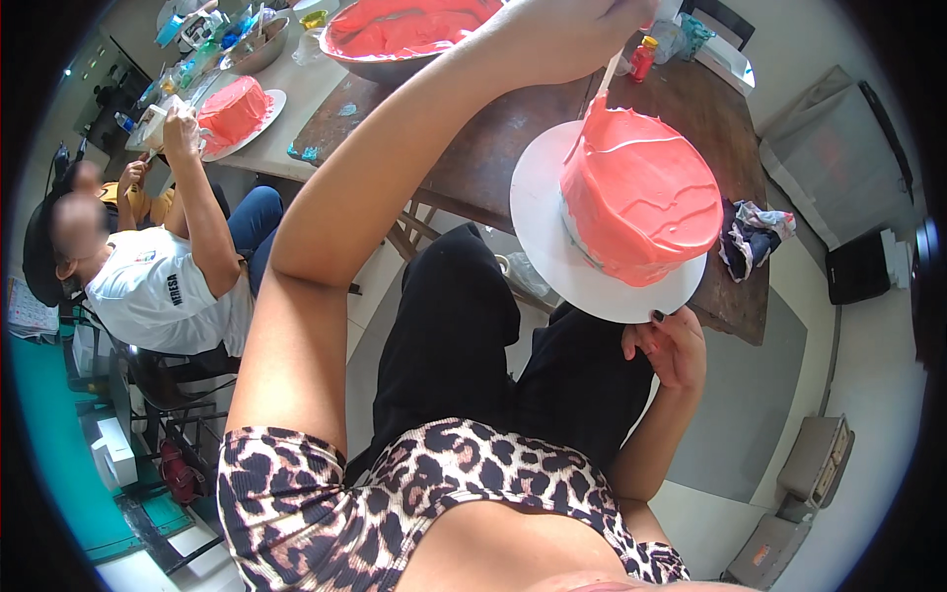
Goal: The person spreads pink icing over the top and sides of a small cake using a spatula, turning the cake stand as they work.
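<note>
My left hand (618,26), partly cut off by the top edge, holds a thin, light-coloured stick-like handle (610,72). Its lower end meets the coral-pink icing at the rim of a round cake (640,192), where the icing rises in a peak. Pale patches show low on the cake's left side. Beneath the cake is a round white cake board (538,185), reaching over the edge of the brown wooden table (473,163). At the board's near rim is my right hand (669,344), palm up, one dark-nailed fingertip touching the rim and the other fingers loosely curled.
A large bowl of coral icing (414,37) stands at the back. Right of the cake board lies a crumpled cloth (751,237); a small red bottle (644,59) is behind. At left, a seated person (170,281) works beside another coral cake (235,111). My knees are under the table's edge.
</note>
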### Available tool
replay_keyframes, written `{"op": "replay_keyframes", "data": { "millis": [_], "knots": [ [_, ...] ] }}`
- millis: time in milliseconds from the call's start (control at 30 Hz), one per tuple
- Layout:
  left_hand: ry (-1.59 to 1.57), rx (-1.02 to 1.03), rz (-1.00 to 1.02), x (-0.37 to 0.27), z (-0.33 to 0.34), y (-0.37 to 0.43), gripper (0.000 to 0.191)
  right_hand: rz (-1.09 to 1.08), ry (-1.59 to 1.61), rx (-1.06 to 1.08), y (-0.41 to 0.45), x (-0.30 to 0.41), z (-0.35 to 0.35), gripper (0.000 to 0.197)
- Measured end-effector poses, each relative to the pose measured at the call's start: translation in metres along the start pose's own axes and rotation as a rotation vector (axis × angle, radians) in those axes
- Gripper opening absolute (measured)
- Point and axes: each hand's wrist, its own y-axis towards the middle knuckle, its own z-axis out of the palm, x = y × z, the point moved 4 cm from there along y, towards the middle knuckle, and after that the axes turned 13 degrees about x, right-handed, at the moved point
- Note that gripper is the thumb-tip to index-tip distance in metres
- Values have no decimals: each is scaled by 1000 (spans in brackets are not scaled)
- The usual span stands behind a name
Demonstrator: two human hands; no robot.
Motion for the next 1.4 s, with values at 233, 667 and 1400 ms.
{"op": "replay_keyframes", "data": {
  "millis": [233,667,1400],
  "knots": [
    [-132,289,-216,18,23,33,27,-17,9,-78,-1,0,2,13],
    [-350,660,-45,11,83,103,30,-37,42,-29,2,-3,0,13],
    [-733,-36,-81,-9,-2,-11,25,-132,75,-117,7,-22,12,18]
  ]
}}
